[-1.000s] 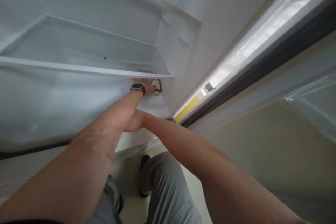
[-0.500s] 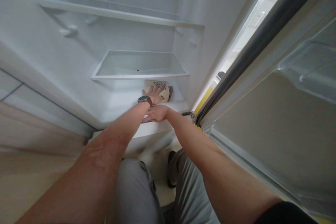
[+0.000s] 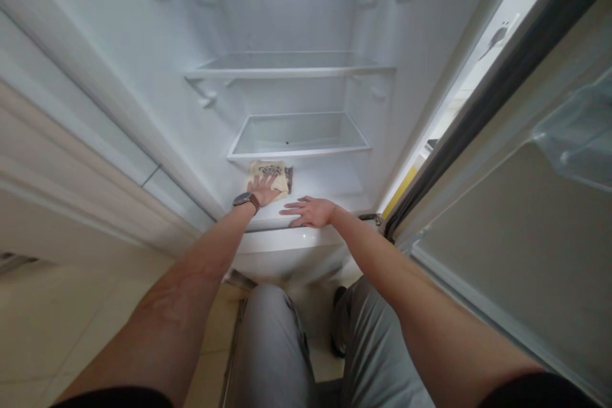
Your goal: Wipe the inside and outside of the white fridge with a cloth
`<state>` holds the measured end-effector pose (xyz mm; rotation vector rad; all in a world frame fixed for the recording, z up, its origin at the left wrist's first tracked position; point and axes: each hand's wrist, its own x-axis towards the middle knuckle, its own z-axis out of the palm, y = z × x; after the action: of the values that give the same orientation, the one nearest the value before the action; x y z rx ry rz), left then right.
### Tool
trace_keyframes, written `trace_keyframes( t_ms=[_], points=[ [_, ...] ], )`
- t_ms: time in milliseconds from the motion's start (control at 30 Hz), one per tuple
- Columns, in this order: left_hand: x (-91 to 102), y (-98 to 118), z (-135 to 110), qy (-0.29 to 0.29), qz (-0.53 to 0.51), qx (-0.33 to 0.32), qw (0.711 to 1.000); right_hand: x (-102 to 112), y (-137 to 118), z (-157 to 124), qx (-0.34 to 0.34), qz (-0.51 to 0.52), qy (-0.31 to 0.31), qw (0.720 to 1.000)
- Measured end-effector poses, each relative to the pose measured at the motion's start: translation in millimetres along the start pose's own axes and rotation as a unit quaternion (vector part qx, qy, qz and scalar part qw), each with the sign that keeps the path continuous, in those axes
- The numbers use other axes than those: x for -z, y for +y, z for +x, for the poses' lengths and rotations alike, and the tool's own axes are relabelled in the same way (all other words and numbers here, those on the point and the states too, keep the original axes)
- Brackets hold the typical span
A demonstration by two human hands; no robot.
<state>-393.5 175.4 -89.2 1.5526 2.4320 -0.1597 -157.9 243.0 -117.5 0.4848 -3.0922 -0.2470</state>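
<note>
The cream cloth with dark printing (image 3: 262, 171) lies on the smooth white floor of a refrigerator compartment (image 3: 329, 182), toward its left side, under the front of the lower shelf. Its print looks like ornate lettering above the fingers, too blurred to read, and a darker patterned fold shows along the right edge. The left hand (image 3: 262, 191) rests palm down on the cloth, its fingers spread over the fabric and pinching nothing that can be seen; on that wrist sits a round dark-faced watch with a brown strap (image 3: 245, 200), its dial too small to read. The right hand (image 3: 313, 211) is bare and palm down at the front of the floor, fingers fanned and pointing left, well short of the cloth; how hard they press cannot be told. Just below it runs the glossy white front sill (image 3: 291, 240). Bare floor stretches from the cloth to the right wall. Low above the hands is the white-framed clear lower shelf (image 3: 325, 134), a small dark spot near its middle; a matching upper shelf (image 3: 291, 62) lies higher, with a taller gap beneath the ceiling side. At right, the wide-swung door with its dark rubber gasket (image 3: 482, 115) leaves the compartment's front unobstructed, beside a yellow strip (image 3: 400, 191).
</note>
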Motion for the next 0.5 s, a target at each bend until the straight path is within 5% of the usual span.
trace_keyframes(
  t_ms=[267,500],
  points=[
    [-6.5,-6,-33,-0.021,0.007,0.009,1.0,0,0,-1,0.003,0.0,0.021,1.0],
    [-3.6,-4,-38,-0.025,0.005,0.009,1.0,2,-3,-1,-0.003,-0.015,0.024,1.0]
  ],
)
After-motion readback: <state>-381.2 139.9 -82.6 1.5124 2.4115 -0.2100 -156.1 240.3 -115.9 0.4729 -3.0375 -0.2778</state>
